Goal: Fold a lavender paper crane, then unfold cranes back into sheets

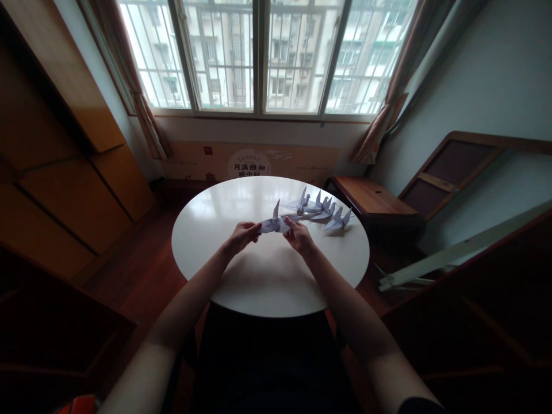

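Note:
Between my two hands, above the round white table (259,287), I hold a folded paper crane (271,225) of pale paper. One of its points sticks straight up. My left hand (244,236) pinches its left end between thumb and fingers. At the other end, my right hand (298,234) is closed on the right side of the paper, with the thumb on top. Several finished-looking paper cranes (321,207) stand in a group just beyond my right hand, and one crane (338,219) sits at their right end.
A low wooden bench (375,195) stands behind the table at the right. A printed cardboard panel (194,161) leans under the barred window (259,57). Yellow-brown cabinets (73,195) line the left side, and a wooden frame (457,167) rests against the right wall.

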Available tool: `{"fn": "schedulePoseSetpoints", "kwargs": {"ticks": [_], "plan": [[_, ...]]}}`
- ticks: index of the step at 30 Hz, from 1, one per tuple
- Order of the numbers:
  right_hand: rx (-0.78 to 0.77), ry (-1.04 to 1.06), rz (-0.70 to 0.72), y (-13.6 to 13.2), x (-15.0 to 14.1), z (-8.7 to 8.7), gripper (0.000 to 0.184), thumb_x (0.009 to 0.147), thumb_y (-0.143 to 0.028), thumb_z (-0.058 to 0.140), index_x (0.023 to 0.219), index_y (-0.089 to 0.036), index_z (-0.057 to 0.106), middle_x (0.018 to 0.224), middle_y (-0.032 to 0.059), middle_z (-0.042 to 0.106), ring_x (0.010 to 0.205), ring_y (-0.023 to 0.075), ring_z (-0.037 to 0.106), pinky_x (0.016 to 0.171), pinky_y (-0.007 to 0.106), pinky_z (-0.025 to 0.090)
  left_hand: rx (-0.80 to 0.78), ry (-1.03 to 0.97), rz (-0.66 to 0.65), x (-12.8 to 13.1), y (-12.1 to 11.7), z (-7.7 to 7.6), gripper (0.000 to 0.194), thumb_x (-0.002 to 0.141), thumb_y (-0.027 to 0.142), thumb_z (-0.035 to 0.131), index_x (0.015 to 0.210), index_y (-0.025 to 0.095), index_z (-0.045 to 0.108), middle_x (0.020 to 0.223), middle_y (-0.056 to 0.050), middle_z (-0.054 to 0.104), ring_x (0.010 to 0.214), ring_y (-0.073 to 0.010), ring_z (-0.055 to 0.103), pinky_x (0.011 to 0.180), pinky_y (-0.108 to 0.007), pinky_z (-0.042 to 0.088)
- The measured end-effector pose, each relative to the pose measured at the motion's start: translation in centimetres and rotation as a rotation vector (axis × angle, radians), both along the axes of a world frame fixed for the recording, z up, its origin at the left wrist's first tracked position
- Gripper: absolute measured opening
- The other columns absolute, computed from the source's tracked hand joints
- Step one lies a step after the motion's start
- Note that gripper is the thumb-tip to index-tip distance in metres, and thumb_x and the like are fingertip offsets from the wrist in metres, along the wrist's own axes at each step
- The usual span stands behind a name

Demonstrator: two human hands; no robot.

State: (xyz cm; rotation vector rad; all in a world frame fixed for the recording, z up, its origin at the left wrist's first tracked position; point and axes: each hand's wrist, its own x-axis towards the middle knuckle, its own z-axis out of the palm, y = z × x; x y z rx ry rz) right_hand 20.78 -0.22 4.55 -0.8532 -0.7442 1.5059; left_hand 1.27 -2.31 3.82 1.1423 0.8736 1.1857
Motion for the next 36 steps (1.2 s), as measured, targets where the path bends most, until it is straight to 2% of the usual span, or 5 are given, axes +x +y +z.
{"fn": "schedulePoseSetpoints", "kwargs": {"ticks": [6,15,22,27,36], "plan": [[-0.085,-0.076,-0.091,1.0,1.2,-0.5,0.033,0.067,-0.031,0.080,0.060,-0.019,0.050,0.046,-0.0048,0.050,0.039,0.0065,0.043,0.034,0.018,0.034,-0.142,-0.016,0.078,-0.3,0.9,-1.0,0.046,0.050,0.044,0.088,0.069,0.009,0.065,0.059,-0.002,0.059,0.047,-0.0062,0.049,0.047,-0.022,0.040],[-0.104,-0.172,-0.150,2.9,2.8,-1.7,0.033,0.061,-0.021,0.082,0.063,-0.019,0.049,0.051,-0.0016,0.055,0.044,0.0096,0.052,0.036,0.018,0.043,-0.239,-0.040,0.203,-0.3,1.4,-1.3,0.032,0.066,0.024,0.080,0.092,0.011,0.066,0.062,0.000,0.058,0.046,-0.0061,0.052,0.049,-0.021,0.044],[-0.002,-0.361,-0.491,3.8,4.7,-2.0,0.038,0.064,-0.011,0.066,0.100,-0.021,0.058,0.071,-0.0053,0.053,0.048,0.0082,0.055,0.046,0.023,0.051,-0.222,-0.021,0.188,-0.4,1.0,-0.9,0.026,0.067,0.020,0.074,0.090,0.011,0.066,0.063,0.000,0.057,0.048,-0.0073,0.054,0.048,-0.021,0.044],[0.089,-0.597,-0.285,3.4,4.5,-2.3,0.050,0.054,-0.015,0.074,0.103,-0.020,0.063,0.070,-0.0041,0.057,0.048,0.0090,0.052,0.046,0.023,0.045,-0.208,0.015,0.154,-0.5,1.0,-1.2,0.024,0.066,0.024,0.074,0.086,0.012,0.068,0.064,-0.001,0.057,0.049,-0.0070,0.053,0.049,-0.021,0.043],[0.358,-0.877,-0.452,3.3,4.0,-1.6,0.016,0.063,-0.028,0.072,0.075,-0.019,0.068,0.060,0.0000,0.060,0.059,0.0173,0.055,0.067,0.031,0.043,-0.197,0.053,0.156,-0.3,0.8,-0.8,0.024,0.065,0.027,0.075,0.083,0.013,0.068,0.064,-0.001,0.057,0.048,-0.0067,0.052,0.048,-0.021,0.041]]}}
